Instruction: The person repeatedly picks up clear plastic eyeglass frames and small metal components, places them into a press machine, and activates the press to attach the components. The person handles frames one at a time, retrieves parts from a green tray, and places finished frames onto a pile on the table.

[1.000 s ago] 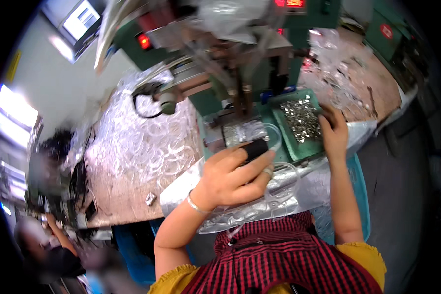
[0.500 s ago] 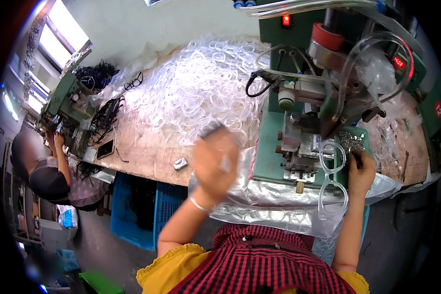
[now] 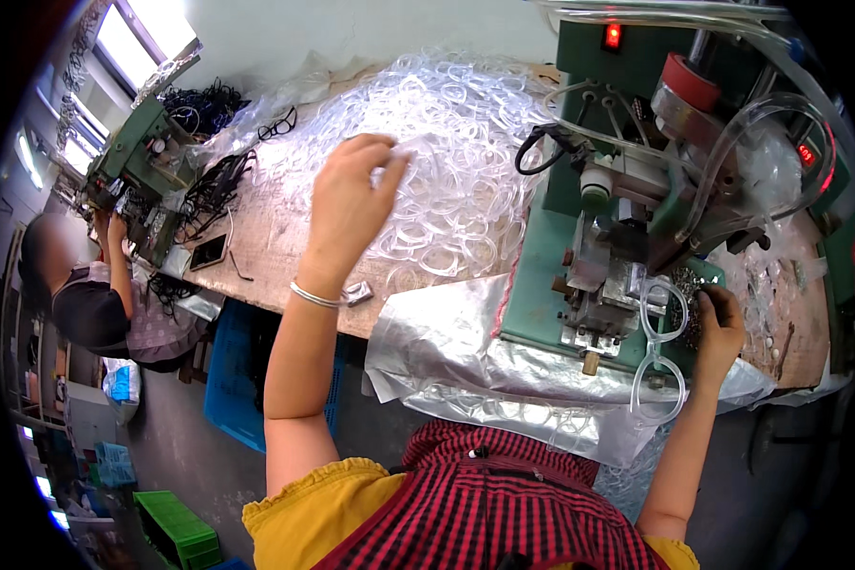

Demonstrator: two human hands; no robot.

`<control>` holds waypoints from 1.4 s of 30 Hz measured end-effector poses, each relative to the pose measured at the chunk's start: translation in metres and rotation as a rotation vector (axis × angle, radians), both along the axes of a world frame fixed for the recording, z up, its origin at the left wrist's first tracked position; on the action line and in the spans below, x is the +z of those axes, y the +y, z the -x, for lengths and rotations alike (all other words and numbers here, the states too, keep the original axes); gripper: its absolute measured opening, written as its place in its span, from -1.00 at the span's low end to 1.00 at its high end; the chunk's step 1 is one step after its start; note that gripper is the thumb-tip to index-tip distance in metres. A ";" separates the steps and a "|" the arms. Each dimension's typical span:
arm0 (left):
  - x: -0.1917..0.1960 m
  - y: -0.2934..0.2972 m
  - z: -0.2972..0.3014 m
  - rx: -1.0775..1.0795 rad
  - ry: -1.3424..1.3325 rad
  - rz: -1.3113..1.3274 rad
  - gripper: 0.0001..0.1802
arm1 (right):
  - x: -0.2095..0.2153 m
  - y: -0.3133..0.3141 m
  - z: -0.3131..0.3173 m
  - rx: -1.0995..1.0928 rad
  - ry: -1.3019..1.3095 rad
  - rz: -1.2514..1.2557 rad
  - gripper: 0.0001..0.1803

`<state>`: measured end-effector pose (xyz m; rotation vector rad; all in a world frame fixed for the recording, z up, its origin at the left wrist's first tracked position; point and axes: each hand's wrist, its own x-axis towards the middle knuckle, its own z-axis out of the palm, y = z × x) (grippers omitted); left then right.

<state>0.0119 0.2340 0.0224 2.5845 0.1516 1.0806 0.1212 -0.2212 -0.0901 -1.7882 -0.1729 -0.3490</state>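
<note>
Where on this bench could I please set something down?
Bare wood shows between the phone and the left hand. The clear frame pile covers the middle; the green machine and right hand crowd the right.

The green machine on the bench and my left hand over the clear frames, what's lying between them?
In the head view, more of the heap of clear frames lies between the left hand and the green machine.

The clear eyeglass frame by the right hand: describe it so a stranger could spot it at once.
Start at the green machine on the right of the workbench. At its front right corner, beside the right hand, hangs the clear eyeglass frame, one rim above the other. Unlike the heap of clear frames under the left hand, it hangs alone over the bench edge.
</note>
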 end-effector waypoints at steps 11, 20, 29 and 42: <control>-0.122 -0.053 -0.027 0.104 0.064 0.027 -0.72 | 0.003 -0.032 0.067 -0.235 0.063 -0.045 -0.76; -0.108 -0.081 -0.021 -0.218 -0.034 0.988 -0.80 | 0.091 0.085 0.024 0.325 0.101 -0.190 -0.46; -0.012 -0.132 0.008 -0.878 -0.433 0.797 -0.84 | 0.097 0.091 0.032 0.481 0.172 -0.582 -0.48; -0.005 -0.185 -0.005 -1.018 -0.267 -0.221 -0.74 | 0.035 0.030 0.015 -0.123 -0.201 0.632 -0.71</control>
